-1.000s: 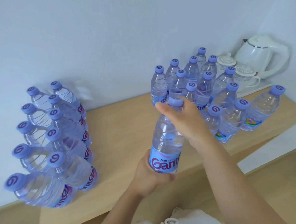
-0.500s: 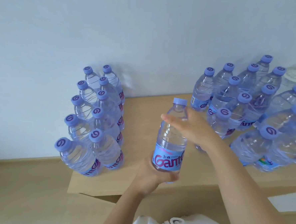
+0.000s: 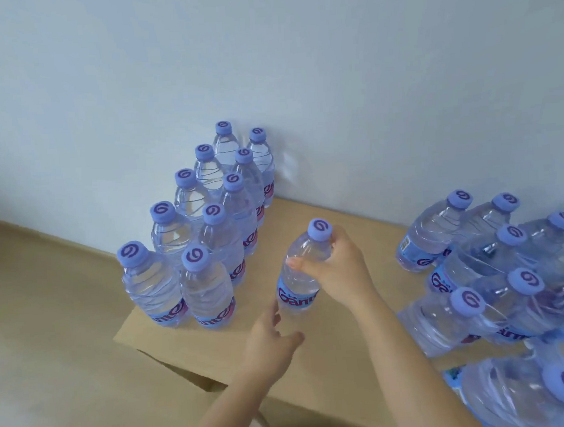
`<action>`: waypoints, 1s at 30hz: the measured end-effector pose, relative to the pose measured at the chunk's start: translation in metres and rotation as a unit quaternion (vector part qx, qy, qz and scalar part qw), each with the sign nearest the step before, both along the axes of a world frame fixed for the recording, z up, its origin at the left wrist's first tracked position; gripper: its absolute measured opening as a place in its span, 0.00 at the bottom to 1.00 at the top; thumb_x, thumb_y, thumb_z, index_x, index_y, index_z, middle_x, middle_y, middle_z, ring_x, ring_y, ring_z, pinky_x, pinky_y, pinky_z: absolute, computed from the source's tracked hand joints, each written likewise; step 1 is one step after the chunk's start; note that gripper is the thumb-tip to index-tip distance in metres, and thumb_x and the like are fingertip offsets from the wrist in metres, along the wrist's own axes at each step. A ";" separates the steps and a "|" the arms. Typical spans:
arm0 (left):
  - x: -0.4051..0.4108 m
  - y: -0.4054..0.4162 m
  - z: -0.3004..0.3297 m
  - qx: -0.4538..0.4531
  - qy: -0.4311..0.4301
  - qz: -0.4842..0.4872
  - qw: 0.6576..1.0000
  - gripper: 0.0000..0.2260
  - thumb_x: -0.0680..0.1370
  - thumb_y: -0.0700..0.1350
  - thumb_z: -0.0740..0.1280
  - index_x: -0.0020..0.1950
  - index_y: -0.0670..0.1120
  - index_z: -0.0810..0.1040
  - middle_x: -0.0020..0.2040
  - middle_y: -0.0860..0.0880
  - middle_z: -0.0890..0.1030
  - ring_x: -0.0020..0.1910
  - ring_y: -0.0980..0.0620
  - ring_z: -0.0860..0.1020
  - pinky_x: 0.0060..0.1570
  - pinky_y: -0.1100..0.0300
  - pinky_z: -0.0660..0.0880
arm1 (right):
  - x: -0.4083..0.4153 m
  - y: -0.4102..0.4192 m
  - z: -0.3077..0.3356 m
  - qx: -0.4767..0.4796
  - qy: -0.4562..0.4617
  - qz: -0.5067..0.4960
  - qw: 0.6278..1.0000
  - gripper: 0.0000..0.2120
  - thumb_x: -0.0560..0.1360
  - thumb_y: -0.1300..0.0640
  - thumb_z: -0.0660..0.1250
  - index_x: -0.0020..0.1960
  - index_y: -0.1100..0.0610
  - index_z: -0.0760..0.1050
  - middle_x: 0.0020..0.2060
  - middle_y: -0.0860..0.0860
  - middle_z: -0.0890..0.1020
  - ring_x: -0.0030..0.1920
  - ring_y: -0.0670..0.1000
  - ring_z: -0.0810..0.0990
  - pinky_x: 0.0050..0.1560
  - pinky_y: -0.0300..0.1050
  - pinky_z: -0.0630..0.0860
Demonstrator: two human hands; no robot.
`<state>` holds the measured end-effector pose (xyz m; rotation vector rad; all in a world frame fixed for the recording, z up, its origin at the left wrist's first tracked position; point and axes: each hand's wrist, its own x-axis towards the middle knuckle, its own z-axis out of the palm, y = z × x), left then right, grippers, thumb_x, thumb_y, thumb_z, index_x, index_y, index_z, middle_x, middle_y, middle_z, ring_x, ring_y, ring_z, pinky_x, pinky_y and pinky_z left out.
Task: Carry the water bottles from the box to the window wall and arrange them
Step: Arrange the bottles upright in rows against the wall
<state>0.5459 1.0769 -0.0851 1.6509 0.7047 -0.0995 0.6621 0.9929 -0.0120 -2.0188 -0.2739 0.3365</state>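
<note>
The bottles (image 3: 209,293) are clear with lilac caps (image 3: 195,257) bearing a purple swirl, and blue labels (image 3: 295,299) lettered in what looks like magenta. The cardboard (image 3: 342,358) is tan; the wall (image 3: 298,63) pale blue-white.

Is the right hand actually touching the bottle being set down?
Touching: the head view shows the right hand with fingers curled round the bottle near its neck.
</note>
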 end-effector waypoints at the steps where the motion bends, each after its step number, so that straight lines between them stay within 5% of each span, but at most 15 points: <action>1: 0.007 -0.002 0.002 -0.035 -0.009 0.001 0.999 0.34 0.73 0.36 0.67 0.76 0.48 0.59 0.69 0.55 0.68 0.64 0.58 0.69 0.57 0.61 0.67 | 0.010 0.006 -0.001 0.000 -0.004 -0.005 1.000 0.25 0.59 0.46 0.78 0.51 0.52 0.72 0.43 0.43 0.80 0.46 0.47 0.79 0.47 0.45 0.76; 5: 0.047 0.005 0.007 -0.180 -0.007 0.039 0.983 0.32 0.76 0.32 0.59 0.77 0.49 0.54 0.73 0.52 0.65 0.71 0.57 0.64 0.60 0.64 0.61 | 0.044 0.029 -0.008 0.000 -0.017 -0.006 1.000 0.23 0.59 0.50 0.79 0.49 0.50 0.73 0.44 0.42 0.80 0.47 0.47 0.79 0.44 0.40 0.72; 12: 0.118 0.022 0.000 -0.239 -0.037 0.083 0.967 0.34 0.76 0.30 0.57 0.78 0.49 0.50 0.75 0.50 0.62 0.73 0.55 0.62 0.58 0.63 0.62 | 0.101 0.066 -0.012 -0.041 -0.034 0.011 0.999 0.23 0.60 0.49 0.78 0.46 0.49 0.67 0.41 0.40 0.77 0.40 0.37 0.76 0.34 0.35 0.67; 15: 0.144 0.031 -0.006 -0.264 -0.046 0.098 0.959 0.34 0.76 0.30 0.56 0.78 0.50 0.50 0.76 0.51 0.61 0.74 0.54 0.61 0.62 0.63 0.61 | 0.128 0.078 -0.013 -0.039 -0.041 0.015 0.998 0.23 0.62 0.51 0.78 0.49 0.50 0.67 0.44 0.42 0.76 0.43 0.41 0.76 0.38 0.36 0.69; 20: 0.178 0.045 -0.010 -0.269 -0.082 0.132 0.951 0.32 0.76 0.30 0.54 0.77 0.51 0.55 0.73 0.54 0.65 0.71 0.58 0.64 0.55 0.69 0.65 | 0.159 0.098 -0.019 -0.049 -0.084 0.009 0.995 0.27 0.63 0.52 0.78 0.54 0.59 0.69 0.53 0.57 0.75 0.52 0.55 0.77 0.53 0.52 0.75; 23: 0.194 0.050 -0.016 -0.271 -0.102 0.148 0.946 0.31 0.76 0.29 0.54 0.77 0.49 0.55 0.60 0.66 0.70 0.49 0.76 0.73 0.43 0.77 0.69 | 0.170 0.108 -0.020 -0.057 -0.116 0.003 0.992 0.28 0.63 0.51 0.78 0.56 0.59 0.69 0.53 0.56 0.74 0.53 0.55 0.75 0.53 0.50 0.74; 26: 0.207 0.051 -0.021 -0.278 -0.102 0.172 0.940 0.33 0.75 0.28 0.54 0.77 0.48 0.54 0.56 0.68 0.68 0.33 0.78 0.72 0.33 0.80 0.68 | 0.175 0.113 -0.025 -0.052 -0.128 -0.018 0.990 0.28 0.64 0.51 0.78 0.56 0.60 0.67 0.54 0.55 0.73 0.54 0.54 0.74 0.55 0.48 0.72; 30: 0.214 0.048 -0.018 -0.296 -0.091 0.187 0.932 0.34 0.75 0.28 0.55 0.78 0.48 0.51 0.71 0.53 0.65 0.66 0.62 0.70 0.50 0.69 0.67 | 0.177 0.115 -0.031 -0.031 -0.130 -0.040 0.990 0.27 0.65 0.51 0.78 0.51 0.55 0.62 0.53 0.54 0.71 0.54 0.55 0.73 0.53 0.44 0.70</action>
